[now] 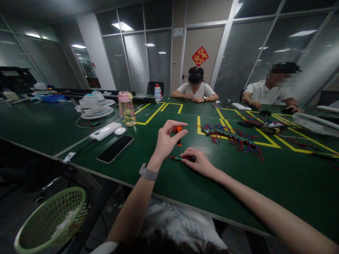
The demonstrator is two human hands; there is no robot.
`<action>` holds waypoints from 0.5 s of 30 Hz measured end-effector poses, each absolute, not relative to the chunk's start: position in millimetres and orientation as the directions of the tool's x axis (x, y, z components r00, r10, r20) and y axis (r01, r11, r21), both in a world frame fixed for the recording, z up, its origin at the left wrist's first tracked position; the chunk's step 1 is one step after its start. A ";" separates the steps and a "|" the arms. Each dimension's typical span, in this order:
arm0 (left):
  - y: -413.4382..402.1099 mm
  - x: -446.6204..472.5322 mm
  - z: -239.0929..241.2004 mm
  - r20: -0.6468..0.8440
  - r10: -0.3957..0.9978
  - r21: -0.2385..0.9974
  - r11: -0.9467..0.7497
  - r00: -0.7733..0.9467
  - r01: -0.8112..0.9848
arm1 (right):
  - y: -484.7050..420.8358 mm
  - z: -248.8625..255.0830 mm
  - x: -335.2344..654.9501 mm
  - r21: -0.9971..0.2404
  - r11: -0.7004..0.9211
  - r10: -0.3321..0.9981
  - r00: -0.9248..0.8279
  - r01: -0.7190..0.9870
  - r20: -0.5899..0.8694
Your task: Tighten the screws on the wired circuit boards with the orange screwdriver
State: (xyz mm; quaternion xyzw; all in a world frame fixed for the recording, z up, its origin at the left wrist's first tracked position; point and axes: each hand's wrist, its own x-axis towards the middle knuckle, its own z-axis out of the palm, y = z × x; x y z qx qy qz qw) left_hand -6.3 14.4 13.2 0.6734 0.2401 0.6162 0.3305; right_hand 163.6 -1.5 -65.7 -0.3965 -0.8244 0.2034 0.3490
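Seemingly being in the middle of a turning or fastening step: setting the screwdriver (179, 142) upright with its thin shaft on the small circuit board (178, 158), lying flat close to the near edge of the tabletop (291, 176), around the middle of that edge. Not yet lifting the tool away, so probably having this step left to complete; not being able to tell the progress under the tip, because of its small size. Lying farther toward the right edge, a row of wired boards (235, 135), finished or waiting, impossible to judge. With the left hand (166, 139), closing the grip around the orange handle, laying the thumb across it. With the right hand (200, 161), pinching the board's right end between fingertips drawn close together, seemingly for steadying it.
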 end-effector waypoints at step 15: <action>16.1 -8.5 13.4 0.691 0.717 0.723 -0.688 0.089 -0.067 | -3.0 -64.5 163.1 -0.623 0.589 0.806 -0.431 0.515 0.406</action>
